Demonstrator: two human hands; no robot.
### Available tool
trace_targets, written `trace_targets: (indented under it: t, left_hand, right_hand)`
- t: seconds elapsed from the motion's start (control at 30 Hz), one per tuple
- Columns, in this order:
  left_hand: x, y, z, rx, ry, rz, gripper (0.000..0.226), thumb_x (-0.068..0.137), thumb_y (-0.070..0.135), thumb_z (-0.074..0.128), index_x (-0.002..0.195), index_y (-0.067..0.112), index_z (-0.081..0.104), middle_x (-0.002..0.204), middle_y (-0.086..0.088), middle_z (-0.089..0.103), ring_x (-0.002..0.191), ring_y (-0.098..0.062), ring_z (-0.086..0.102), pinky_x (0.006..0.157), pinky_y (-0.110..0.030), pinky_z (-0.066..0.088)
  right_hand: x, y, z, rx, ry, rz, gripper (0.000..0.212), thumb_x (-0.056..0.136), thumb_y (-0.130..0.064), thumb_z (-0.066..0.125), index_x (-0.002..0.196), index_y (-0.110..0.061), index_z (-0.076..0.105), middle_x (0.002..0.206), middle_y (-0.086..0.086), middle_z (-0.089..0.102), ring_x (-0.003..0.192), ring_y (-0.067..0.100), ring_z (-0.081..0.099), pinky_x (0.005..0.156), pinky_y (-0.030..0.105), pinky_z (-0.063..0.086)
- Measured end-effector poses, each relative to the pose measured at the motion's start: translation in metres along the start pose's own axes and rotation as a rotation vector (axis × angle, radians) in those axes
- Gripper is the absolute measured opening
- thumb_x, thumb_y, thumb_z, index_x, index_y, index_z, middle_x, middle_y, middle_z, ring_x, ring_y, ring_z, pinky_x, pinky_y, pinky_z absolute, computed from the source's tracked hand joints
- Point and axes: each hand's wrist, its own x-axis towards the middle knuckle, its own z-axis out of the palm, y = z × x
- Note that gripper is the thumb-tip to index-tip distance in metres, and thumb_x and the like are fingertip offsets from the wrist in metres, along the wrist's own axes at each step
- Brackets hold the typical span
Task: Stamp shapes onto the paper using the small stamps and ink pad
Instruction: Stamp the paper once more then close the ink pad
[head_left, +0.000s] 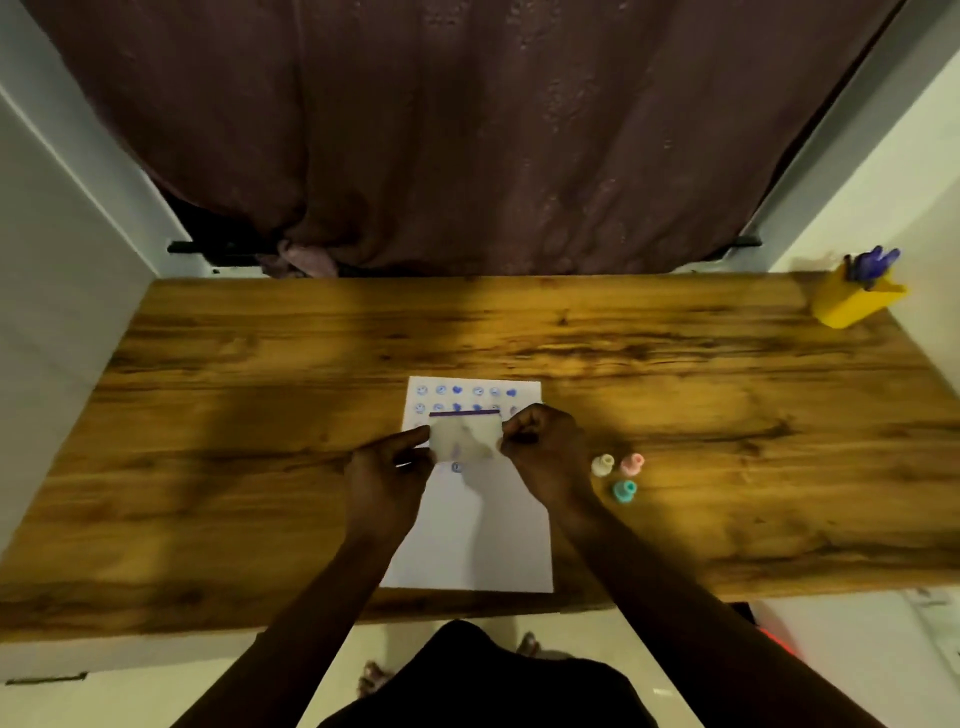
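Both hands hold a small translucent rectangular ink pad case (465, 435) with a purple strip along its far edge, above a white sheet of paper (475, 535) lying on a wood-grain table (234, 415). Left hand (387, 478): fingers pinching the case's left edge. Right hand (545, 449): fingers curled closed on the case's right edge. Two rows of blue stamped shapes (457, 397) lie just beyond the hands; one further blue mark (456, 467) lies between them. Three small stamps sit just right of the right hand: cream (602, 464), pink (632, 463), teal (624, 491). A yellow pen holder (852, 301) stands well apart, at the far right corner.
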Motion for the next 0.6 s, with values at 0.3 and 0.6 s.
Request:
trace_targets:
  t: [0.3, 0.6]
  left_hand:
    - [0.019, 0.028, 0.109, 0.164, -0.067, 0.049, 0.037, 0.087, 0.011, 0.076, 0.123, 0.019, 0.072, 0.124, -0.005, 0.074, 0.113, -0.022, 0.071, 0.103, -0.037, 0.053]
    - [0.037, 0.04, 0.182, 0.307, -0.118, 0.084, 0.035, 0.088, 0.009, 0.073, 0.123, 0.012, 0.072, 0.124, -0.008, 0.074, 0.115, -0.023, 0.07, 0.094, -0.034, 0.06]
  right_hand:
    - [0.04, 0.042, -0.088, 0.029, 0.105, 0.089, 0.015, 0.079, 0.0, 0.076, 0.085, -0.013, 0.071, 0.09, 0.002, 0.074, 0.073, 0.01, 0.067, 0.058, 0.021, 0.054]
    - [0.086, 0.078, -0.132, -0.003, 0.1, 0.122, 0.017, 0.074, 0.003, 0.078, 0.084, -0.009, 0.073, 0.08, -0.006, 0.069, 0.072, -0.002, 0.06, 0.059, 0.012, 0.043]
